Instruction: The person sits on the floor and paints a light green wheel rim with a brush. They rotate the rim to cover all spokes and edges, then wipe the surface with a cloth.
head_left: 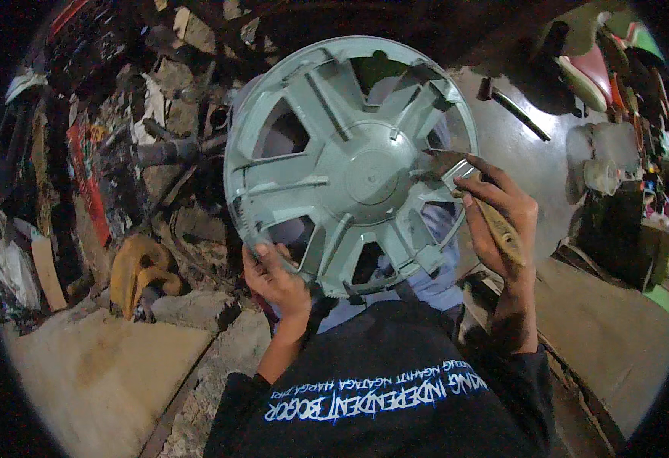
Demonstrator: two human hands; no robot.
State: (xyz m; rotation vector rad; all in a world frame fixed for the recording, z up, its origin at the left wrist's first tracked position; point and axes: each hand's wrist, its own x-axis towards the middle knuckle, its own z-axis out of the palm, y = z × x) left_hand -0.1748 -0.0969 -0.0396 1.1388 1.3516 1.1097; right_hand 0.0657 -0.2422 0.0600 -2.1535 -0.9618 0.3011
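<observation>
Left hand (279, 288) gripping wheel cover (365, 172), right hand (517, 214) holding brush (505, 238)

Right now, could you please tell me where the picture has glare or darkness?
In the head view, glare whitens the grey floor right of the wheel cover, with softer shine near its middle; the clutter at left is dim; the corners are black; the bristles of the brush are dark and hard to make out.

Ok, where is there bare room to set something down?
Bare patches: the grey surface between the right hand and the translucent container, below the dark bar; and the tan board below the yellow object. Crowded: the jumbled parts left of the wheel cover.
</observation>
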